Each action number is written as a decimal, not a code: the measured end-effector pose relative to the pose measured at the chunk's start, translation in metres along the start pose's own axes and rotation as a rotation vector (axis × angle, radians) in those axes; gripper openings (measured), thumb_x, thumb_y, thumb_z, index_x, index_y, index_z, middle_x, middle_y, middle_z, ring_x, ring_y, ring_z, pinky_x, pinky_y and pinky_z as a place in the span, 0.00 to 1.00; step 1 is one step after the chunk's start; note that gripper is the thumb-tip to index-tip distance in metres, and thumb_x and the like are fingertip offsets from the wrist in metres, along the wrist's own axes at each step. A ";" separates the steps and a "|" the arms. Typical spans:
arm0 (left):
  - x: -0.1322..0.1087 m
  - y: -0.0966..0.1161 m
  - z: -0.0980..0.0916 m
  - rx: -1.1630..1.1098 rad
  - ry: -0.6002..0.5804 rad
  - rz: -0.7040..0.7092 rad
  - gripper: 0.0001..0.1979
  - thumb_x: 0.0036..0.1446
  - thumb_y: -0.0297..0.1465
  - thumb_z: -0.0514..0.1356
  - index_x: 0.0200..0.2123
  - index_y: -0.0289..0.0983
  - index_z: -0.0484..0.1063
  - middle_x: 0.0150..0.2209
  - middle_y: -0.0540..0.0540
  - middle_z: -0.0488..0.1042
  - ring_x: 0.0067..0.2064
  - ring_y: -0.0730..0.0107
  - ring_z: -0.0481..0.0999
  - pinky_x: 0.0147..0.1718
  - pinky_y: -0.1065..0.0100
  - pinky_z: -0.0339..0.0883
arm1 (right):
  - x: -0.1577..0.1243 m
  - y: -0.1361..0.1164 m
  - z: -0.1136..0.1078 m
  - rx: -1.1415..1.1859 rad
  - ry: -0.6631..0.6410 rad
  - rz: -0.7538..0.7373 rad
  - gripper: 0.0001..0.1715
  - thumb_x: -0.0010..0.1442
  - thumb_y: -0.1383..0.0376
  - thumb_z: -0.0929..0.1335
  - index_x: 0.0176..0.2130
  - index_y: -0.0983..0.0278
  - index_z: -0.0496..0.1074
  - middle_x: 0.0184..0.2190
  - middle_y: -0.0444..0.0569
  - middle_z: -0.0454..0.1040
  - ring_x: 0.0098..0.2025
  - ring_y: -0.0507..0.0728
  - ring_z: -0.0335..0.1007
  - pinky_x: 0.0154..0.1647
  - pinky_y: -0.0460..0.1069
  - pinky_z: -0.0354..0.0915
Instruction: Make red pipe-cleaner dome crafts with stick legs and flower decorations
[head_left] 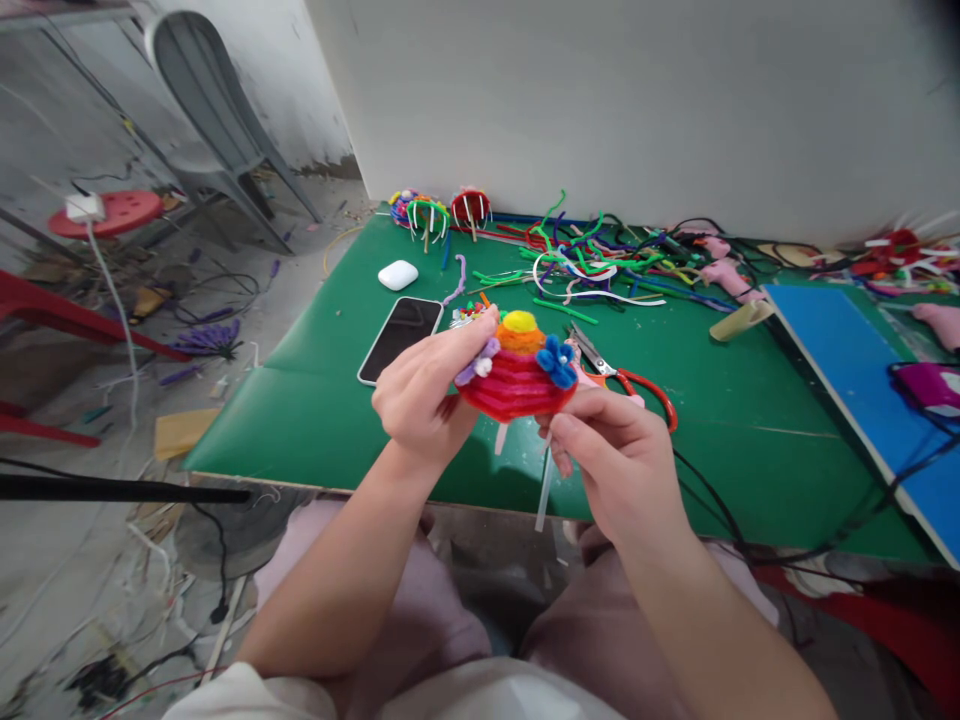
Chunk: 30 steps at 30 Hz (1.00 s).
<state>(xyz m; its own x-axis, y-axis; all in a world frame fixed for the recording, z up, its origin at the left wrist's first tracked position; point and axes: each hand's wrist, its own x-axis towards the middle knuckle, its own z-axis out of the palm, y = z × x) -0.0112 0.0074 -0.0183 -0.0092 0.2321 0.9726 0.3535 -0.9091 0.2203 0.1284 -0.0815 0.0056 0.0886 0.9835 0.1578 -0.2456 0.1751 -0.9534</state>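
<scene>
My left hand (431,385) is closed on a small dome of pipe cleaners (510,385), banded red and orange with a yellow top. A blue pipe-cleaner flower (556,361) sits on the dome's right side, and purple and white ones (480,365) are by my left fingers. At the dome's lower right rim, the fingers of my right hand (619,450) pinch a thin translucent whitish strip (544,492) that hangs down. Its upper end is hidden. Another short pale piece (501,438) shows beneath the dome. Scissors with red-orange handles (649,390) lie open behind my right hand.
A phone (401,340) and a white case (397,274) lie on the green table (300,400). Loose pipe cleaners (592,260) are heaped at the back, beside finished-looking domes (471,207) on sticks. A blue board (847,370) and black cables occupy the right.
</scene>
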 end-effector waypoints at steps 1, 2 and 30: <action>0.000 0.000 0.000 0.005 -0.001 0.000 0.17 0.54 0.25 0.58 0.48 0.38 0.72 0.42 0.49 0.77 0.39 0.70 0.78 0.37 0.70 0.75 | 0.000 0.000 0.000 -0.003 0.004 -0.004 0.05 0.54 0.66 0.70 0.26 0.60 0.74 0.21 0.39 0.68 0.20 0.45 0.59 0.19 0.41 0.59; 0.000 0.000 0.000 0.008 -0.003 0.001 0.17 0.54 0.25 0.58 0.48 0.38 0.72 0.42 0.49 0.77 0.39 0.70 0.78 0.37 0.70 0.75 | 0.000 0.000 0.000 -0.006 0.008 -0.010 0.05 0.54 0.66 0.70 0.26 0.61 0.73 0.20 0.39 0.68 0.20 0.46 0.59 0.19 0.41 0.59; 0.001 0.004 0.000 -0.002 0.011 -0.025 0.18 0.53 0.27 0.60 0.49 0.40 0.71 0.42 0.50 0.77 0.39 0.69 0.78 0.37 0.69 0.75 | -0.003 0.000 0.000 -0.142 0.040 -0.174 0.03 0.54 0.67 0.70 0.30 0.58 0.75 0.25 0.42 0.72 0.26 0.49 0.66 0.25 0.46 0.61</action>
<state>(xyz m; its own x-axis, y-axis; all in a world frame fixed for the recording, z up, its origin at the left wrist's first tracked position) -0.0103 0.0038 -0.0167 -0.0280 0.2506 0.9677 0.3514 -0.9038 0.2442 0.1279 -0.0841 0.0049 0.1569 0.9358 0.3156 -0.0856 0.3313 -0.9396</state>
